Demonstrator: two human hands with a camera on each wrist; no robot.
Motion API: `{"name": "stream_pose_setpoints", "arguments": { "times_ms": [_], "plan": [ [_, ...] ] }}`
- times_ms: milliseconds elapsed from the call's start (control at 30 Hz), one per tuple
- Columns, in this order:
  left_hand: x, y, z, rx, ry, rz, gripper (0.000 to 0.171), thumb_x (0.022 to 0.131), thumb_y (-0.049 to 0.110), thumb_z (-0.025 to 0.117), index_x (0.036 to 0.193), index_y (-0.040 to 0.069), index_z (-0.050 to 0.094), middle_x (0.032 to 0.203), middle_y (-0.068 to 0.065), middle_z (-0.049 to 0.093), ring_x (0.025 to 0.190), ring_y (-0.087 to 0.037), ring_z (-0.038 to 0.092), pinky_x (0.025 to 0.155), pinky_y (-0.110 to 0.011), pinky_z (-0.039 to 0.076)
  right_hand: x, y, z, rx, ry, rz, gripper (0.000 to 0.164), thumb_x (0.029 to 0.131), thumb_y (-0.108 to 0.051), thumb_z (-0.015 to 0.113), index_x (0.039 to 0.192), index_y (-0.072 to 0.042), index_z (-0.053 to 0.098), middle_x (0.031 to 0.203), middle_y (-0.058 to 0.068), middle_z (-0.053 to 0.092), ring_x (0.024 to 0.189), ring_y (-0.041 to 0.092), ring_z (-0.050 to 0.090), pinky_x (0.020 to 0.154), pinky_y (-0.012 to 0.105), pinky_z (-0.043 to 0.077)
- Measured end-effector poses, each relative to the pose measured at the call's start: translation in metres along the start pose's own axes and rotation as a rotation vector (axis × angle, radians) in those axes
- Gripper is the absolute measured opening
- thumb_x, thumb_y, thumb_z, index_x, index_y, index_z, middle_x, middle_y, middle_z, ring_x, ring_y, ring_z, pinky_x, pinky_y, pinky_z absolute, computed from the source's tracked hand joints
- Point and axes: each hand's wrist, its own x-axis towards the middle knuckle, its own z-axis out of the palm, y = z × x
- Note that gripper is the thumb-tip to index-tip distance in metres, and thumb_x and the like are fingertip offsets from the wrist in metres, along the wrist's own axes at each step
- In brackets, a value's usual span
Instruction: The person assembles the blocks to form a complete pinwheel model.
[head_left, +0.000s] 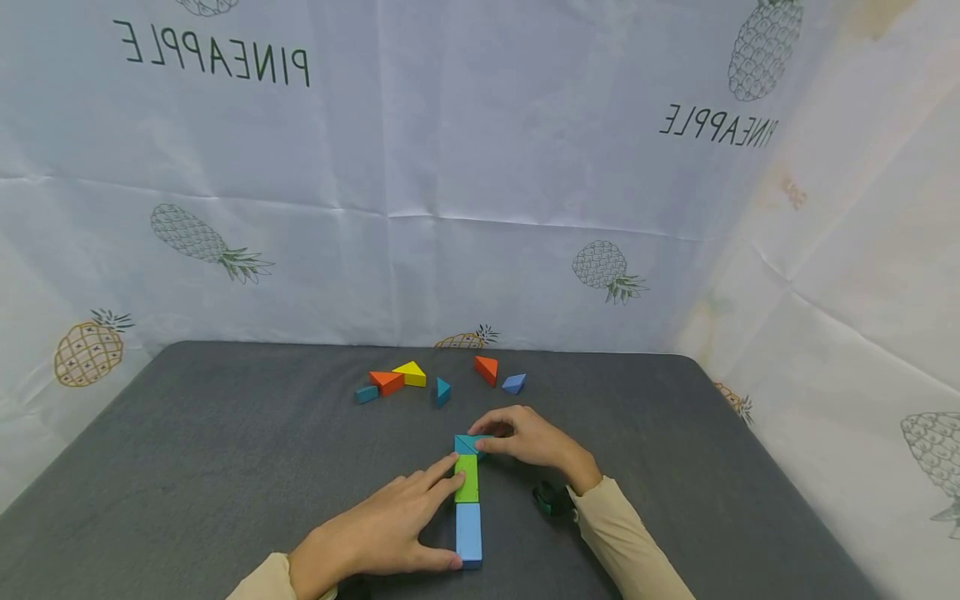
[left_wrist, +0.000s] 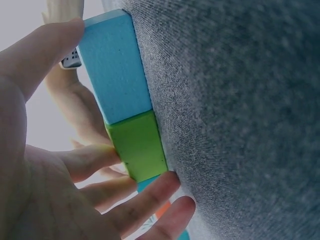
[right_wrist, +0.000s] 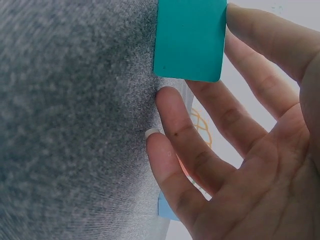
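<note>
Light-blue rectangular block (head_left: pixel 469 532) lies flat on the dark grey surface (head_left: pixel 225 467), in front of the person, its long axis running almost straight away from them. Touching its far end, a green rectangular block (head_left: pixel 468 479) points the same way, so the two make one narrow line. Beyond the green block come two teal triangular pieces: the near-left triangle (head_left: pixel 461 448) touches the green block, and the far-right triangle (head_left: pixel 471 438) meets it along a slanting seam. The right hand (head_left: pixel 528 437) pinches the far-right triangle between thumb and index finger, hiding part of its right end. The left hand (head_left: pixel 390 521) is spread, fingers mostly straight, with its thumb at the near corner of the light-blue block and its fingertips against the left side of the green one. Farther back, well apart from the line, lie a small teal block (head_left: pixel 367 394), an orange-red triangle (head_left: pixel 386 382) beside a yellow triangle (head_left: pixel 412 375), a blue-teal triangle (head_left: pixel 442 392), a red-orange triangle (head_left: pixel 487 370) and a small blue block (head_left: pixel 513 383). Behind the surface hangs a white cloth (head_left: pixel 483 158) printed with pineapples.
</note>
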Motion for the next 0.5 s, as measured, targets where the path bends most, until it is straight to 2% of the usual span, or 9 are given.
{"name": "stream_pose_setpoints", "arguments": {
  "times_ms": [500],
  "plan": [
    [-0.0003,-0.0013,0.0001,0.000,0.016,0.008,0.093,0.083,0.073,0.060,0.152,0.015,0.038,0.164,-0.008,0.025,0.141,-0.034,0.043,0.105,-0.058,0.042,0.0002,0.0003,0.0001,-0.013,0.004,-0.024,0.028,0.097,-0.027,0.065,0.120,-0.011,0.070,0.114,0.005,0.071,0.099,0.016,0.065,0.083,0.026,0.051]
  ]
}}
